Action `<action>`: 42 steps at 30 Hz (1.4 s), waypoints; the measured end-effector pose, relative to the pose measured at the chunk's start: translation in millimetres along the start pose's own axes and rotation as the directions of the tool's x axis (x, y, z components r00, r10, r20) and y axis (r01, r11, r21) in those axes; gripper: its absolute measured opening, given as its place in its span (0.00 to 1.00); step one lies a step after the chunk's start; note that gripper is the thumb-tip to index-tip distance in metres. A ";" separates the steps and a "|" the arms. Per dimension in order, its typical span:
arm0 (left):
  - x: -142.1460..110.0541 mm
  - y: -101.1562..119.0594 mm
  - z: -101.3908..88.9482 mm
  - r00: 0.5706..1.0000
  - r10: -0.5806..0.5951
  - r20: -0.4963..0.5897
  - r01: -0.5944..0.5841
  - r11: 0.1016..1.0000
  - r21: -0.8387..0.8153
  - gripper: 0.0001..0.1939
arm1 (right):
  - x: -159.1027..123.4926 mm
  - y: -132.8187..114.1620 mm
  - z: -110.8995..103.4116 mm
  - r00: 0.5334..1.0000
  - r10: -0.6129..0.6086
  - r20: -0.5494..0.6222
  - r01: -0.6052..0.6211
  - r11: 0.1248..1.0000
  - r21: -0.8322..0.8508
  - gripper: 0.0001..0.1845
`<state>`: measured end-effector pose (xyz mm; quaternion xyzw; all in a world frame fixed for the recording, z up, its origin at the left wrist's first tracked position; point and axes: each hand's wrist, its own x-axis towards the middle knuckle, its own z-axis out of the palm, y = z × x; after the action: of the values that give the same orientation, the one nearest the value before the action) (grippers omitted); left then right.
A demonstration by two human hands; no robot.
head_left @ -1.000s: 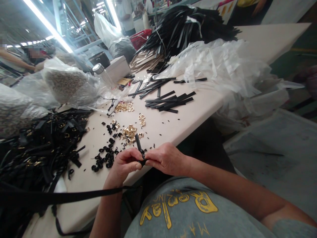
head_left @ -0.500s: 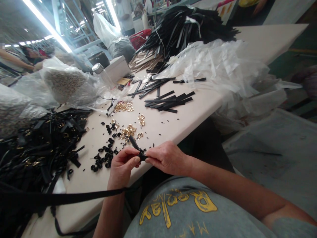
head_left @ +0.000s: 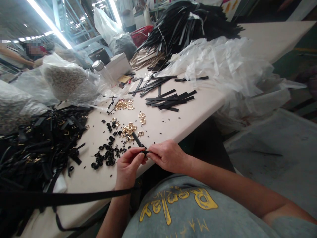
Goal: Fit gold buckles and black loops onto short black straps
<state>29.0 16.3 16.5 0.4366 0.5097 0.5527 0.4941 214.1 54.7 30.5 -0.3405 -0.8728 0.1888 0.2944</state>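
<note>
At the table's near edge my two hands meet over a short black strap, pinched between the fingertips of both. My left hand grips it with thumb and forefinger. Against it from the other side, my right hand is closed on the strap's near end. One end of the strap sticks up and away; the part between my fingers is mostly hidden. Just beyond lie gold buckles. Small black loops are scattered left of my left hand.
Loose black strips lie mid-table, with a big bundle of strips behind. Crumpled clear plastic hangs over the right edge. At left are a heap of buckled straps, a filled bag and a bottle. A person's arm shows far left.
My left hand has shifted slightly right and up, closer to my right hand. The strap's raised end has moved a little right. Both hands still hold it.
</note>
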 end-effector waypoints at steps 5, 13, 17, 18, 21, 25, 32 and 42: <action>7.7 1.4 9.4 0.993 -0.067 -0.099 0.050 0.986 -0.157 0.13 | 4.7 3.2 4.8 0.992 0.057 -0.113 -0.051 0.997 0.058 0.13; 8.7 5.7 12.3 0.972 -0.187 -0.140 0.142 0.948 -0.284 0.17 | 7.1 13.5 13.6 0.962 -0.156 -0.224 0.141 0.987 -0.082 0.17; 8.3 3.5 10.7 0.953 -0.262 -0.149 0.203 0.923 -0.327 0.20 | 8.5 15.6 15.7 0.943 -0.216 -0.254 0.179 0.971 -0.159 0.19; 8.7 3.2 10.7 0.952 -0.266 -0.155 0.202 0.920 -0.336 0.20 | 9.4 16.0 16.0 0.940 -0.232 -0.251 0.191 0.966 -0.175 0.19; 9.7 3.0 11.7 0.955 -0.256 -0.146 0.191 0.915 -0.355 0.21 | 12.2 17.1 17.1 0.929 -0.264 -0.258 0.224 0.959 -0.175 0.18; 9.2 -0.5 12.1 0.974 -0.200 -0.111 0.146 0.917 -0.371 0.18 | 14.2 18.8 18.4 0.936 -0.253 -0.245 0.226 0.965 -0.130 0.18; 6.5 -8.5 7.1 0.963 -0.202 -0.180 0.131 0.930 -0.342 0.18 | 12.0 20.2 17.0 0.953 -0.227 -0.200 0.201 0.970 -0.140 0.20; 8.7 -4.3 -4.1 0.953 -0.299 0.046 0.297 0.899 -0.322 0.17 | 8.4 15.0 13.2 0.920 -0.349 -0.181 0.294 0.917 -0.270 0.15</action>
<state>24.3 24.3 11.7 0.2646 0.4736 0.5480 0.6367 207.9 69.4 15.8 -0.2435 -0.8942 -0.0082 0.3755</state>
